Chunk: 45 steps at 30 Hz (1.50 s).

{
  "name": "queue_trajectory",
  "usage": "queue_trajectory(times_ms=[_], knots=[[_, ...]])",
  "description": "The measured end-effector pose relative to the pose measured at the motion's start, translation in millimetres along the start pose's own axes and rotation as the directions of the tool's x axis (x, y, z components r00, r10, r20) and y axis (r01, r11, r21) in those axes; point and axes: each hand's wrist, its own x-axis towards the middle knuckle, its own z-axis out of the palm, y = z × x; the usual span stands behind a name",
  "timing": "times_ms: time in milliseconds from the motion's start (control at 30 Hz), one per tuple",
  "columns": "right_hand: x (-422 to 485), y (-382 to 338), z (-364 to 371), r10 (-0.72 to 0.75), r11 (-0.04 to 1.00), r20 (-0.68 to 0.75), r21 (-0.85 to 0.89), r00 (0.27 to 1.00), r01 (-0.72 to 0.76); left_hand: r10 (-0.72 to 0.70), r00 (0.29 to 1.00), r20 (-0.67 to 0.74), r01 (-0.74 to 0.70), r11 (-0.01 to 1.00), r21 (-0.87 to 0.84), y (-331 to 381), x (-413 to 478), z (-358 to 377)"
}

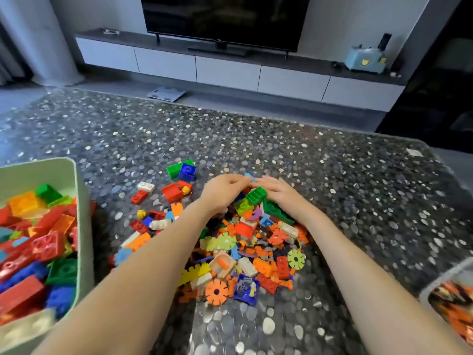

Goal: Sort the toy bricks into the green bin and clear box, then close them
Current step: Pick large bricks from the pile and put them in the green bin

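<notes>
A heap of mixed toy bricks (245,252) and flat gear-shaped pieces lies in the middle of the table. Both my hands are at its far side. My left hand (222,190) has curled fingers, and its fingertips pinch a small light blue piece (249,176). With its fingers fairly straight, my right hand (279,193) rests on a dark green brick (276,211), beside a bright green brick (256,194). The green bin (80,201) at the left holds several large bricks. Only a corner of the clear box (450,290) shows at the lower right, with small orange pieces inside.
Loose bricks lie left of the heap, among them a green and blue pair (181,169) and a red brick (171,192). The speckled table (358,188) ends at a rounded far edge. Beyond it are a TV unit and a screen.
</notes>
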Motion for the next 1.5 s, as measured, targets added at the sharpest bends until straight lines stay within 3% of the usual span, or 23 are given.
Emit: queue_trajectory(times_ms=[200, 400, 500, 600, 700, 833, 900, 967, 1033, 1133, 1200, 1267, 1333, 1400, 1467, 1500], knots=[[-65.5, -12.5, 14.3, 0.09, 0.995, 0.021, 0.035, 0.996, -0.091, 0.026, 0.999, 0.045, -0.026, 1.0, -0.001, 8.5, -58.8, 15.8], [-136.1, -34.2, 18.8, 0.2, 0.924, 0.018, 0.329, 0.98, -0.194, 0.018, 0.986, 0.165, -0.014, 1.0, -0.028, 24.4, -117.8, 22.3], [-163.9, -39.8, 16.1, 0.148, 0.982, 0.025, 0.118, 0.989, -0.15, 0.092, 0.98, 0.177, -0.101, 0.994, 0.041, 29.4, -138.9, 21.3], [-184.5, -47.9, 14.8, 0.141, 0.985, -0.001, -0.101, 0.99, -0.14, 0.185, 0.972, 0.144, -0.218, 0.936, 0.276, 29.5, -154.2, 24.1], [-200.3, -55.1, 20.8, 0.177, 0.957, -0.062, -0.221, 0.982, -0.186, 0.224, 0.969, 0.103, -0.244, 0.806, 0.539, 30.7, -159.9, 36.4], [-220.7, -55.6, 35.7, 0.208, 0.903, -0.144, -0.352, 0.967, -0.247, 0.273, 0.957, 0.098, -0.263, 0.675, 0.689, 40.4, -164.3, 45.4], [-227.4, -52.7, 41.3, 0.193, 0.894, -0.197, -0.368, 0.961, -0.255, 0.286, 0.953, 0.098, -0.271, 0.664, 0.697, 43.6, -167.1, 46.9], [-230.5, -50.6, 44.3, 0.173, 0.92, -0.25, -0.304, 0.953, -0.247, 0.293, 0.952, 0.084, -0.274, 0.702, 0.657, 45.3, -170.0, 46.1], [-233.2, -50.7, 42.9, 0.189, 0.967, -0.36, -0.091, 0.914, -0.236, 0.286, 0.958, 0.033, -0.255, 0.791, 0.557, 47.4, -175.8, 43.0], [-232.8, -56.5, 31.8, 0.307, 0.949, -0.498, 0.228, 0.811, -0.219, 0.183, 0.978, -0.1, -0.151, 0.954, 0.26, 50.5, -186.1, 33.9], [-231.1, -59.8, 21.8, 0.454, 0.834, -0.445, 0.517, 0.772, -0.192, 0.101, 0.985, -0.14, -0.093, 0.994, 0.061, 53.9, -190.5, 27.6], [-231.0, -63.4, 13.2, 0.586, 0.534, -0.27, 0.838, 0.764, -0.114, 0.017, 0.993, -0.117, -0.033, 0.991, -0.129, 56.0, -190.8, 22.2], [-233.7, -67.8, 7.5, 0.642, 0.211, -0.057, 0.972, 0.764, -0.104, -0.026, 0.999, -0.036, 0.017, 0.972, -0.234, 54.2, -190.9, 18.3], [-236.7, -70.9, 8.0, 0.643, -0.035, 0.128, 0.99, 0.755, -0.138, -0.004, 0.999, 0.039, 0.01, 0.985, -0.174, 50.7, -194.9, 17.0], [-237.2, -73.3, 12.2, 0.623, -0.145, 0.237, 0.971, 0.745, -0.188, 0.012, 0.997, 0.071, -0.008, 0.998, -0.064, 47.3, -199.3, 15.6], [-237.5, -74.8, 13.4, 0.632, -0.088, 0.236, 0.968, 0.738, -0.235, 0.024, 0.997, 0.072, -0.025, 1.0, 0.007, 45.7, -200.2, 14.3]])
